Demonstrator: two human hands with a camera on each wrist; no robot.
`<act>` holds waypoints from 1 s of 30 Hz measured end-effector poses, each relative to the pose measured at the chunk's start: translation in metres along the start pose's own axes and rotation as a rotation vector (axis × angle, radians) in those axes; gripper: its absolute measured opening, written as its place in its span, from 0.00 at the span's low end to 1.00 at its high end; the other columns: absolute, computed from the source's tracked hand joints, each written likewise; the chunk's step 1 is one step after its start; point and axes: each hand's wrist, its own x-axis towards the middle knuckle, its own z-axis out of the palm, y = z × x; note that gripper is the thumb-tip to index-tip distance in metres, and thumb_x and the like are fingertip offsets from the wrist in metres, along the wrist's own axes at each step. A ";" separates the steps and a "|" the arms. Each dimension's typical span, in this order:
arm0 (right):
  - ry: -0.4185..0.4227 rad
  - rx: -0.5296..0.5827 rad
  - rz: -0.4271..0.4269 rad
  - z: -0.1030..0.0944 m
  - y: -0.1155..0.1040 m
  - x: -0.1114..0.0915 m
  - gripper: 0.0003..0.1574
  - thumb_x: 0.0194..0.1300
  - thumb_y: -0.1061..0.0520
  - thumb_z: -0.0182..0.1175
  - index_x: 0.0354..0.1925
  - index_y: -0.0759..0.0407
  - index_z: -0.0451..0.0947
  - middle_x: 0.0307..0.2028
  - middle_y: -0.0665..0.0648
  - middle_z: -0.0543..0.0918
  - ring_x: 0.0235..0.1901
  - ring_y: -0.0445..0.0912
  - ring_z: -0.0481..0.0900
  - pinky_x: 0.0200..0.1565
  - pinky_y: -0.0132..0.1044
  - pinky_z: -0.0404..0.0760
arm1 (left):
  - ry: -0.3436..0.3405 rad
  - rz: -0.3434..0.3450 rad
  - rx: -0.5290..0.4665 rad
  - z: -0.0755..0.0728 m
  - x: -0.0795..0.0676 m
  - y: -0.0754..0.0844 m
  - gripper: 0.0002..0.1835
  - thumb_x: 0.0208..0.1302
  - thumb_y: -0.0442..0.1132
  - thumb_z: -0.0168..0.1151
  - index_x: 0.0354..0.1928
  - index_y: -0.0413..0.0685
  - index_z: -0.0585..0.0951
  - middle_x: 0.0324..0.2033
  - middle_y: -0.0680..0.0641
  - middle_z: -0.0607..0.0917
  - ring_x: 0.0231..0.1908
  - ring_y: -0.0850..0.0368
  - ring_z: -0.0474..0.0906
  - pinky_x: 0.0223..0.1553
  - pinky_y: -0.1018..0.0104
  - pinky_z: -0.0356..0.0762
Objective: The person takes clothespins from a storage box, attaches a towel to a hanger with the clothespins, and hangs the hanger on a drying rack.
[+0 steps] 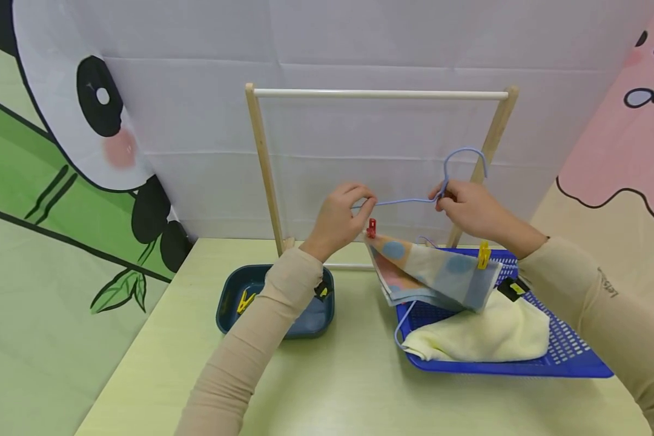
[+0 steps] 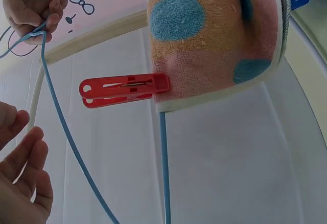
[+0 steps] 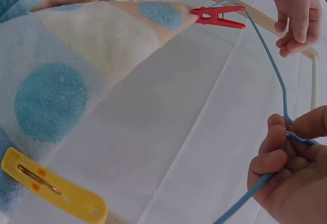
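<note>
My right hand (image 1: 469, 207) pinches a blue wire clothes hanger (image 1: 406, 200) at its neck, just below the hook. A small towel with blue dots (image 1: 433, 272) hangs from the hanger's lower bar. A red clothespin (image 2: 122, 90) clips the towel's left corner and a yellow clothespin (image 1: 484, 255) its right end. My left hand (image 1: 339, 219) hovers by the hanger's left arm. In the left wrist view that hand's fingers (image 2: 36, 155) are slightly bent and apart from the wire, with nothing between them.
A drying rack (image 1: 381, 94) with wooden posts and a white rail stands behind. A blue basket (image 1: 572, 354) at right holds a pale yellow cloth (image 1: 485, 336), and another hanger's wire (image 1: 398, 333) shows at its edge. At left a dark tray (image 1: 305, 330) contains a yellow clothespin (image 1: 245, 301).
</note>
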 end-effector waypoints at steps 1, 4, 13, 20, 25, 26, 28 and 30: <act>0.003 -0.017 -0.010 0.000 0.000 0.000 0.16 0.71 0.59 0.42 0.44 0.64 0.76 0.38 0.60 0.80 0.26 0.48 0.68 0.28 0.37 0.66 | 0.000 -0.013 0.006 0.000 0.000 -0.001 0.06 0.64 0.34 0.58 0.36 0.40 0.84 0.37 0.45 0.83 0.43 0.52 0.76 0.48 0.66 0.71; 0.018 -0.047 -0.042 0.002 0.000 0.000 0.15 0.69 0.62 0.43 0.45 0.64 0.76 0.33 0.59 0.79 0.22 0.48 0.64 0.26 0.38 0.64 | -0.034 -0.063 0.023 0.000 -0.001 -0.005 0.08 0.66 0.35 0.57 0.41 0.40 0.83 0.40 0.45 0.82 0.44 0.53 0.76 0.49 0.65 0.70; 0.062 -0.094 -0.139 0.005 0.005 0.003 0.14 0.69 0.63 0.44 0.42 0.64 0.76 0.31 0.57 0.80 0.21 0.48 0.65 0.26 0.37 0.65 | -0.249 -0.176 0.023 0.000 -0.005 -0.006 0.14 0.70 0.41 0.54 0.50 0.42 0.80 0.40 0.47 0.82 0.41 0.57 0.77 0.44 0.65 0.74; 0.089 -0.118 -0.195 0.006 0.007 0.004 0.14 0.70 0.64 0.43 0.44 0.66 0.76 0.31 0.58 0.79 0.24 0.48 0.69 0.29 0.40 0.68 | -0.285 -0.153 -0.015 0.003 -0.009 -0.006 0.11 0.68 0.40 0.57 0.45 0.42 0.82 0.32 0.51 0.82 0.31 0.60 0.76 0.35 0.69 0.73; 0.140 -0.129 -0.224 0.005 0.011 0.009 0.13 0.66 0.68 0.43 0.42 0.67 0.74 0.37 0.61 0.80 0.30 0.48 0.72 0.31 0.41 0.68 | -0.239 -0.126 -0.026 0.005 -0.014 -0.011 0.08 0.69 0.38 0.55 0.37 0.44 0.82 0.25 0.52 0.79 0.23 0.61 0.69 0.28 0.68 0.68; 0.149 -0.129 -0.227 0.005 0.011 0.010 0.13 0.65 0.68 0.43 0.41 0.67 0.74 0.39 0.61 0.80 0.30 0.48 0.72 0.32 0.41 0.67 | -0.228 -0.121 -0.026 0.006 -0.015 -0.012 0.08 0.69 0.38 0.55 0.36 0.44 0.82 0.24 0.52 0.78 0.22 0.61 0.68 0.27 0.68 0.66; 0.174 -0.141 -0.247 0.005 0.013 0.012 0.12 0.63 0.70 0.42 0.38 0.66 0.73 0.42 0.61 0.80 0.30 0.48 0.71 0.31 0.41 0.66 | -0.203 -0.115 -0.025 0.006 -0.016 -0.013 0.09 0.69 0.37 0.54 0.35 0.44 0.82 0.23 0.52 0.76 0.21 0.61 0.65 0.26 0.68 0.64; 0.211 -0.163 -0.288 0.006 0.014 0.016 0.11 0.62 0.70 0.42 0.33 0.66 0.71 0.43 0.62 0.81 0.29 0.49 0.72 0.30 0.40 0.66 | -0.182 -0.113 -0.032 0.006 -0.016 -0.013 0.09 0.69 0.37 0.55 0.34 0.43 0.82 0.22 0.51 0.75 0.20 0.60 0.64 0.25 0.67 0.63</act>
